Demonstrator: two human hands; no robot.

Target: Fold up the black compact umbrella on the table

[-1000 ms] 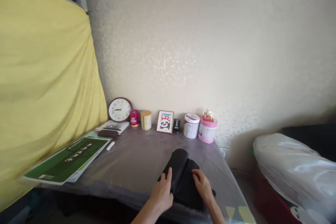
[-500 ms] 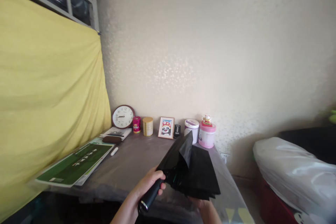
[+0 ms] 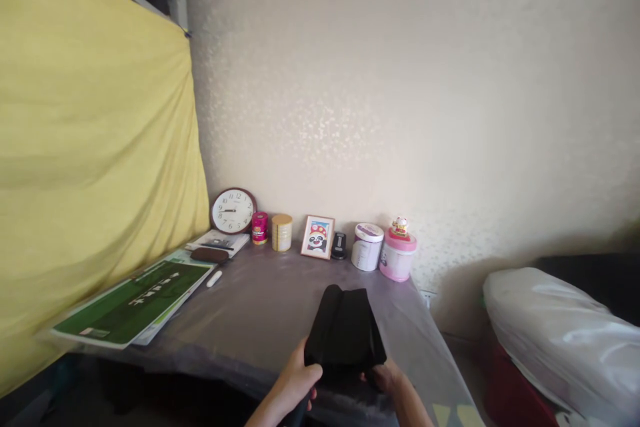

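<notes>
A black folding umbrella [image 3: 345, 330] is held low over the near edge of the table, its canopy loose and folded into a flat bundle. My left hand [image 3: 295, 377] wraps around its handle, thumb on top near the base of the canopy; most of the handle is hidden below the hand. On the other side, my right hand [image 3: 389, 377] grips the lower right edge of the fabric with fingers curled, partly covered by the cloth.
A grey-covered table [image 3: 250, 310] bears a green booklet [image 3: 145, 300], brown case [image 3: 209, 255], white pen-like item [image 3: 215, 278], clock [image 3: 233, 211], pink can [image 3: 260, 228], yellow-lidded tin [image 3: 282, 233], panda picture [image 3: 317, 237], stapler-like item [image 3: 339, 246] and two tubs [image 3: 367, 250]. A plastic-covered pile [image 3: 560, 327] stands right.
The spread flaps of the umbrella have been drawn together into a narrower bundle. My left hand has turned the handle downward, and my right hand has come up at the fabric's side.
</notes>
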